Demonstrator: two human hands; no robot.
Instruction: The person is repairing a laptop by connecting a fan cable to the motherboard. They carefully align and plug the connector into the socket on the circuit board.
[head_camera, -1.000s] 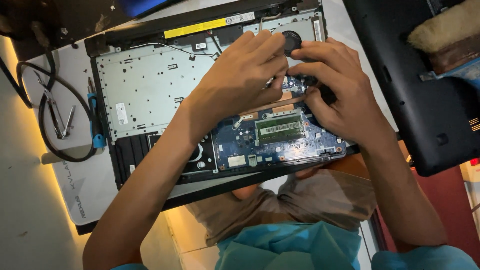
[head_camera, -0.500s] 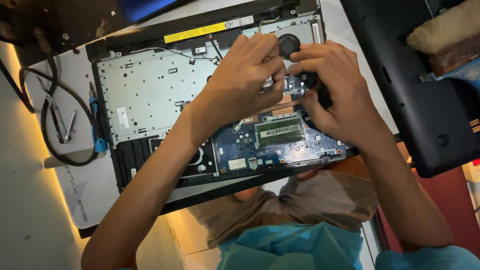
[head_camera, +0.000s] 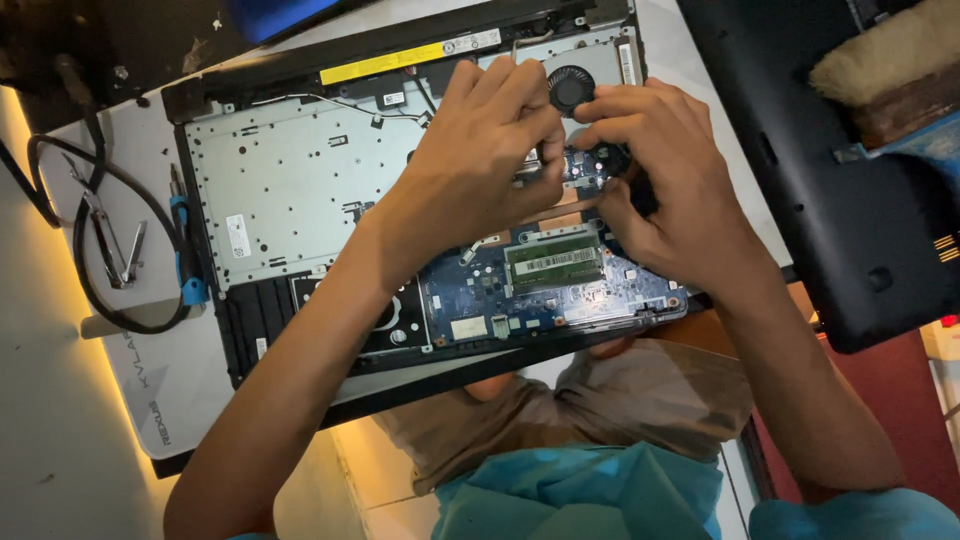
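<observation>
1. Fingers of the left hand (head_camera: 480, 160) and right hand (head_camera: 665, 185) pinch together over the blue circuit board (head_camera: 560, 280), just below the round fan (head_camera: 571, 88); what they grip is hidden.
2. Best done gently: steady both wrists, pull straight.
3. The opened laptop (head_camera: 290, 190) lies beneath both hands, fan at its top edge.
</observation>
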